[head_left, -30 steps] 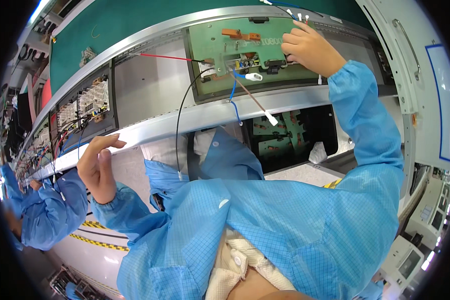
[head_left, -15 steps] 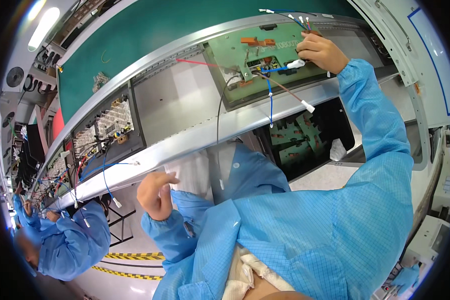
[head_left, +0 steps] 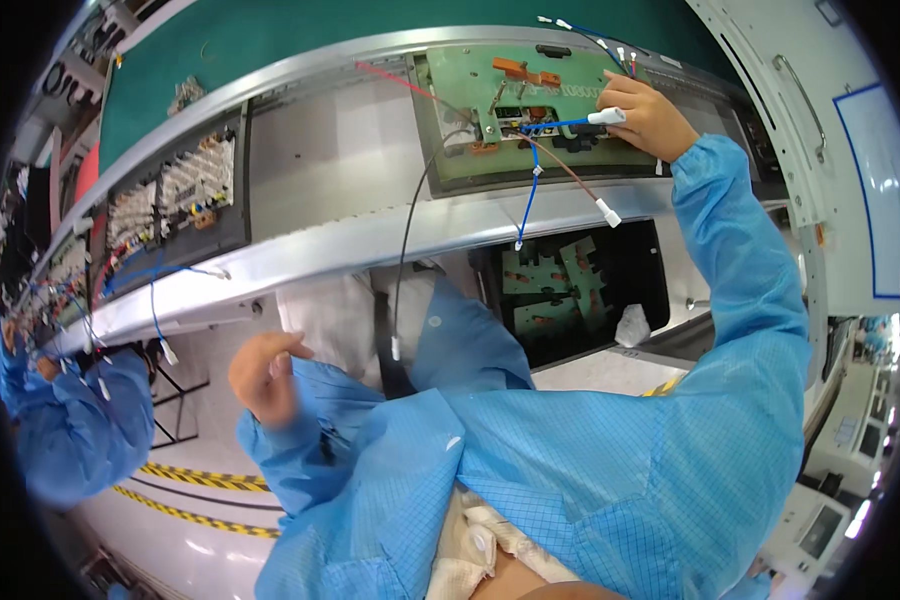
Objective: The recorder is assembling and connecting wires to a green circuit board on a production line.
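Right hand (head_left: 648, 118) pinches the white connector (head_left: 607, 116) of a blue wire (head_left: 560, 125) over the green circuit board (head_left: 530, 110) on the conveyor rail (head_left: 370, 240); wire likely light, limp, best gripped at the stiff plug; left hand (head_left: 265, 375) loosely curled, empty.

Pale floor (head_left: 210, 545) with yellow-black hazard stripes (head_left: 185, 478); green conveyor belt (head_left: 270, 40) behind

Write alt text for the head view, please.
The right hand holds a white connector on a blue wire against a green circuit board on a conveyor line; the left hand hangs empty below.
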Available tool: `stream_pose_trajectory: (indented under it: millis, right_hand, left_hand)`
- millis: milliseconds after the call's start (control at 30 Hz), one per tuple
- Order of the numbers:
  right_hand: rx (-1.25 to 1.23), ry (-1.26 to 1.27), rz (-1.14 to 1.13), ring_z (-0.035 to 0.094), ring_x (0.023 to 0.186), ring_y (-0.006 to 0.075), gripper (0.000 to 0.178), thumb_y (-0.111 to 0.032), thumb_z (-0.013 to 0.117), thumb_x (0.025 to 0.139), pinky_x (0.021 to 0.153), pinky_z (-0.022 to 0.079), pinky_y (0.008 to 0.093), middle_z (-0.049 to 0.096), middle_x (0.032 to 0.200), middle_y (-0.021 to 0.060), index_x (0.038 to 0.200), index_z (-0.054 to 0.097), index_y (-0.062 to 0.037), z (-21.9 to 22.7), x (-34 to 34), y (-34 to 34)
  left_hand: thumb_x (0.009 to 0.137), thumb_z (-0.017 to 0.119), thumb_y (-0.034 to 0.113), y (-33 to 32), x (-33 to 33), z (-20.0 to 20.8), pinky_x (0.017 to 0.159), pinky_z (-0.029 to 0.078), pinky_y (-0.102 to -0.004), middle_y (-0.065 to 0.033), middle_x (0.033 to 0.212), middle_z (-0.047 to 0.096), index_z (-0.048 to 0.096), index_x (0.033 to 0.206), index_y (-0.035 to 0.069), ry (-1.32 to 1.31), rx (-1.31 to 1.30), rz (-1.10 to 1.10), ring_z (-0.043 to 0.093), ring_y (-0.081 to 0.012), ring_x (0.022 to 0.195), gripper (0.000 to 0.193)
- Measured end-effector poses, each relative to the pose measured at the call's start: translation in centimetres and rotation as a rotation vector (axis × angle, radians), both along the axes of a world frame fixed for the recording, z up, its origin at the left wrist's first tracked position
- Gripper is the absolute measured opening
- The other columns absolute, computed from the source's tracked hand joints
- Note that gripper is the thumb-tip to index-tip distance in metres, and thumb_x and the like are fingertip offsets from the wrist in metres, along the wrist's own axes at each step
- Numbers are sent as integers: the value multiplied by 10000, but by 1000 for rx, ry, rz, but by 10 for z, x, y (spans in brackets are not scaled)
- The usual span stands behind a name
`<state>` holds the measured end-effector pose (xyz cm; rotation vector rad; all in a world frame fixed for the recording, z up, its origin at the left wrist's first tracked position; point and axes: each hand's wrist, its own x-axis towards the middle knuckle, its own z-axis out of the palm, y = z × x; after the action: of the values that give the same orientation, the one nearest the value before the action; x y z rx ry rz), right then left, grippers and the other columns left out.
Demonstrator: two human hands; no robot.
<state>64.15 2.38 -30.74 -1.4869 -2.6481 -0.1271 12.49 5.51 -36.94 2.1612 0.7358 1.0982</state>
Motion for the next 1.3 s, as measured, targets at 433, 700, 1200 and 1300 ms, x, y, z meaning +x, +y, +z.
stream_pose_trajectory:
  millis: [433, 700, 1200, 1300]
  right_hand:
    - [8, 39, -111, 502, 907, 283, 96, -42, 657, 682, 766, 438, 358, 539, 902, 91, 742, 586, -18, -17, 0, 8]
    - [76, 251, -233, 579, 944, 286, 104, 22, 658, 660, 960, 407, 387, 574, 846, 108, 722, 575, 33, -25, -4, 3]
    - [-110, 477, -312, 525, 868, 191, 105, -2, 621, 696, 846, 412, 316, 532, 970, 96, 683, 518, 16, -24, 8, 6]
    - [-210, 537, -268, 481, 900, 186, 127, -51, 600, 691, 806, 372, 294, 492, 1024, 102, 672, 485, -1, -16, 6, 1]
  left_hand:
    - [812, 491, 26, 12, 32, -7, 542, 418, -279, -104, 628, 593, 645, 901, -26, -69, 23, -136, 572, -196, 561, 185]
    - [823, 498, 37, 9, 35, -15, 562, 432, -274, -107, 657, 613, 649, 906, -18, -46, 2, -163, 587, -191, 577, 181]
    - [829, 490, 37, 17, 43, -16, 558, 432, -278, -105, 671, 622, 649, 910, -10, -55, -6, -152, 593, -190, 569, 184]
    - [825, 491, 37, 16, 38, -18, 556, 431, -276, -102, 660, 618, 648, 906, -8, -68, 14, -166, 590, -192, 560, 182]
